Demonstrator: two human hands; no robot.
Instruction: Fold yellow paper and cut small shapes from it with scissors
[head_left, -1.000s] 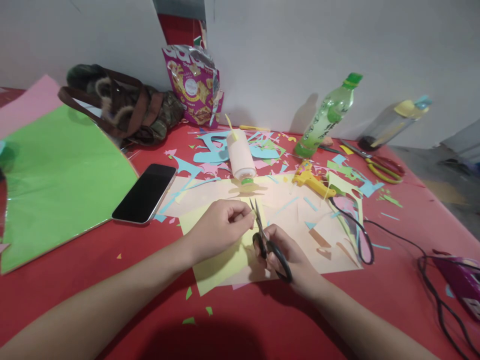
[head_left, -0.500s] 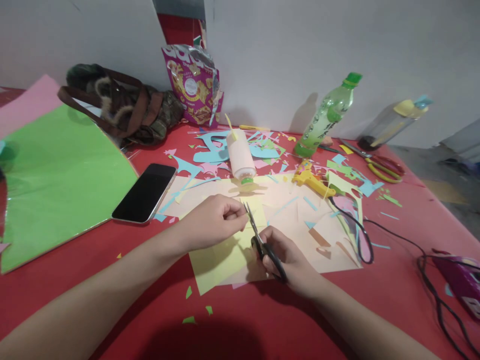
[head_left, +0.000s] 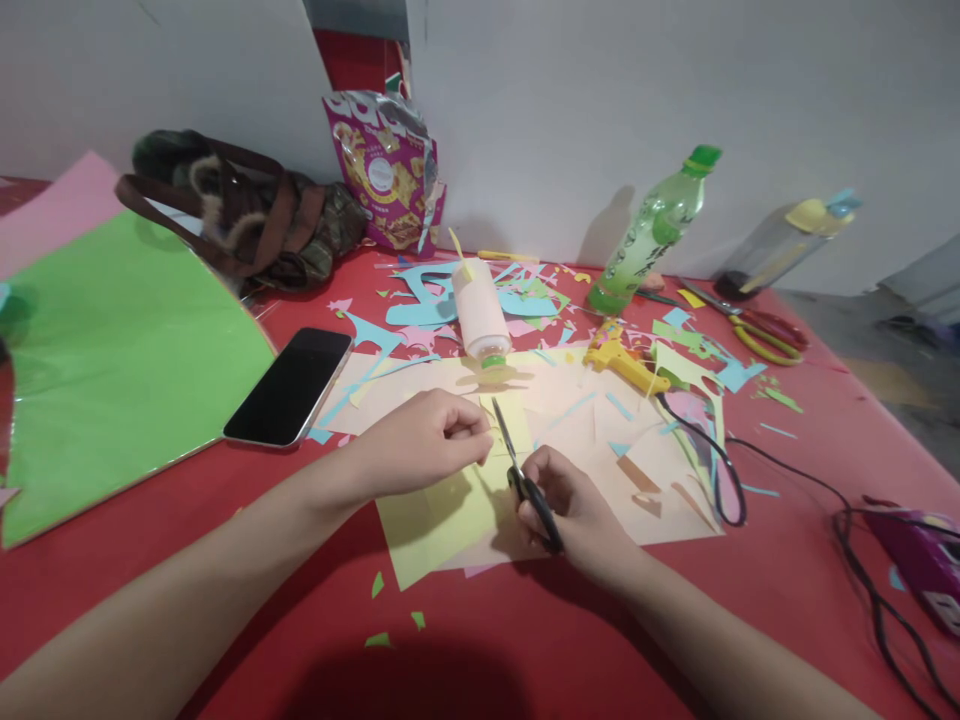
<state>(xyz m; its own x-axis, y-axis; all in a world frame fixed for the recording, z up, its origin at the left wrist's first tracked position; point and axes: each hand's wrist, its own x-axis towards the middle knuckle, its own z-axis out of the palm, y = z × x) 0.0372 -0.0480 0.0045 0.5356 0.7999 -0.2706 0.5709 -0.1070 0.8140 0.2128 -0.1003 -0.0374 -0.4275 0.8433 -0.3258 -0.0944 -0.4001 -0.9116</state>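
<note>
My right hand [head_left: 574, 510] grips small black-handled scissors [head_left: 521, 480], blades pointing up and away, nearly closed. My left hand [head_left: 420, 440] pinches a piece of yellow paper [head_left: 450, 510] right beside the blades. The yellow paper lies on larger peach sheets [head_left: 585, 400] on the red table [head_left: 225, 520]. Both forearms reach in from the bottom edge.
A black phone [head_left: 291, 386] lies left, next to large green paper [head_left: 112, 360]. A bag [head_left: 240, 215], snack pouch [head_left: 386, 170], glue bottle [head_left: 480, 312], green drink bottle [head_left: 651, 232], yellow glue gun [head_left: 622, 362] with black cord [head_left: 787, 470] and red-yellow scissors [head_left: 757, 328] surround the paper scraps.
The scissor blades have gone from open to nearly closed on the yellow paper. My left hand drew slightly left and my right hand edged in.
</note>
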